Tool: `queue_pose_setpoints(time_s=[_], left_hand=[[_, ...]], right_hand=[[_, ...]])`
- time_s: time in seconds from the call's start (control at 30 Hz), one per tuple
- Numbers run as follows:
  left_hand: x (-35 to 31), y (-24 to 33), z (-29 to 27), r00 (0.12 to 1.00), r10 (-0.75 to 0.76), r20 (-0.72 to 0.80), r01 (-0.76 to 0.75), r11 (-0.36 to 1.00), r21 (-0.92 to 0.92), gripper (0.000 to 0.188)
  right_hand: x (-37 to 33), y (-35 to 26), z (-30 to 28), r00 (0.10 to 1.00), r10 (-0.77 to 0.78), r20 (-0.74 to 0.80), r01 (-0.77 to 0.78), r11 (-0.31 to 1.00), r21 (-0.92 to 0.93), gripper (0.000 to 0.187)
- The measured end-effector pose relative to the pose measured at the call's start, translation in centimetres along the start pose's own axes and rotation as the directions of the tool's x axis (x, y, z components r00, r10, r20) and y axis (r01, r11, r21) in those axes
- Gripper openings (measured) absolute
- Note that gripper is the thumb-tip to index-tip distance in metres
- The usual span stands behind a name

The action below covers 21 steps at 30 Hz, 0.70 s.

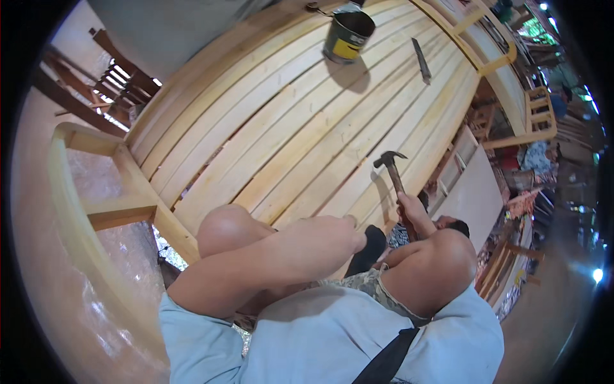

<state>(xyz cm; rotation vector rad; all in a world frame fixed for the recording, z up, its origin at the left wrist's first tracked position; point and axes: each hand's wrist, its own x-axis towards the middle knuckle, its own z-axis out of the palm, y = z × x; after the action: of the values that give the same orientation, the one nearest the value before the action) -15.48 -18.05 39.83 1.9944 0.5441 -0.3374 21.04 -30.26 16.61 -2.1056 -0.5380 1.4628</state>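
Observation:
My right hand (412,212) is wrapped around the wooden handle of a claw hammer (390,160). The hammer's dark metal head is raised over pale wooden slats (307,134), above my bent right knee. My left hand (353,233) is low over the near end of the slats, between my knees. Its fingers are curled together and mostly hidden by the back of the hand and forearm, so what they hold cannot be made out. Just right of it is a dark sock or shoe (369,249) on my foot.
A dark can with a yellow label (345,41) stands on the far slats. A flat dark metal tool (421,61) lies to its right. Wooden frame pieces (96,208) border the slats at left. Another person's head (455,225) shows beyond my right knee, near a pale panel (472,185).

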Motion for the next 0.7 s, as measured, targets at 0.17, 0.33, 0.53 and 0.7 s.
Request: queue_pose_setpoints(time_s=[0.17, 0.33, 0.53, 0.7], left_hand=[[-0.5, 1.3, -1.1, 0.966, 0.255, 0.048, -0.26, 0.954, 0.151, 0.017], [-0.1, 2.2, -1.8, 0.914, 0.333, 0.234, -0.365, 0.925, 0.11, 0.019], [8.2, -0.1, -6.4, 0.98, 0.188, 0.071, -0.199, 0.956, 0.214, 0.014], [21.1, -9.8, -9.9, 0.982, 0.008, -0.189, 0.04, 0.967, 0.251, 0.017]], right_hand=[[-1.2, 2.9, 0.3, 0.957, 0.065, 0.282, -0.104, 0.986, 0.127, 0.035], [-2.6, 4.6, 3.0, 0.712, 0.291, 0.639, -0.247, 0.956, -0.16, 0.035], [-2.1, 3.7, 3.9, 0.674, 0.187, 0.714, 0.145, 0.915, -0.376, 0.034], [1.6, 3.7, 4.3, 0.852, -0.334, 0.403, 0.495, 0.765, -0.412, 0.045]])
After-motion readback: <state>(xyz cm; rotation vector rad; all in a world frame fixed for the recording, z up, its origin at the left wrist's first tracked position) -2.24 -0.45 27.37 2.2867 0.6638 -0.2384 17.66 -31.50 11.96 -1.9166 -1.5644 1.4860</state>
